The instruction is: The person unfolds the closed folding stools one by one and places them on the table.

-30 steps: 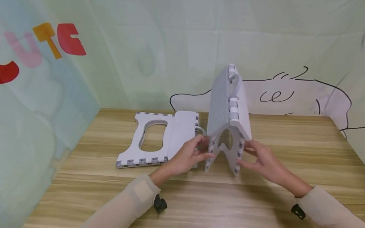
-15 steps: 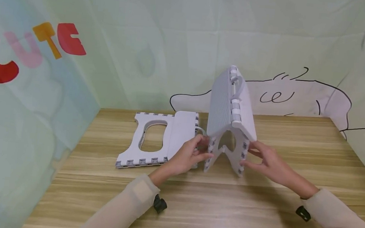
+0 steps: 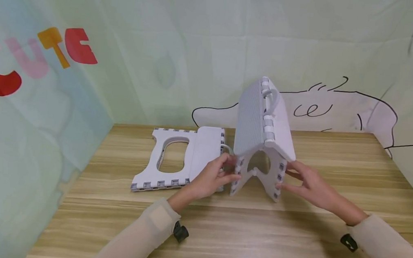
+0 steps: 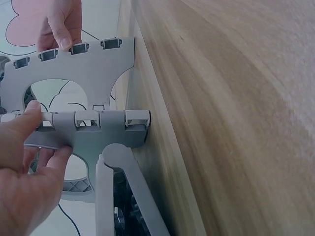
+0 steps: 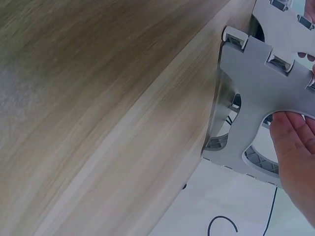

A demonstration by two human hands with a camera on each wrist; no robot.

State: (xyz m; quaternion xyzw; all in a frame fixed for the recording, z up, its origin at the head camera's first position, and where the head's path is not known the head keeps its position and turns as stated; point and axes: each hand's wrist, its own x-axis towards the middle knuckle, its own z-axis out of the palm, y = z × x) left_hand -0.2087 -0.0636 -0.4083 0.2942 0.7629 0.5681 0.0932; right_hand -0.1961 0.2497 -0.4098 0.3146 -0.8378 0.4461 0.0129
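A white folding step stool point(image 3: 251, 124) stands half unfolded on the table in the head view, its top halves sloping down like a roof. A carry handle point(image 3: 273, 102) sticks up from the ridge. My left hand point(image 3: 214, 174) holds the near edge of its left leg panel, thumb point(image 4: 30, 114) on the hinged edge and fingers below. With my right hand point(image 3: 308, 188) I grip the right leg panel, whose cut-out my fingers point(image 5: 290, 130) enter in the right wrist view. Close behind my left hand, a second stool point(image 3: 206, 149) lies folded flat.
The wooden table point(image 3: 234, 238) carries both stools. A printed cloth backdrop point(image 3: 183, 53) hangs behind it and along the left side. Dark wrist straps point(image 3: 181, 231) show at both sleeves.
The standing stool's legs have spread wider and its top halves have flattened somewhat. My right hand has moved right with the right panel, while my left hand has stayed nearly still.
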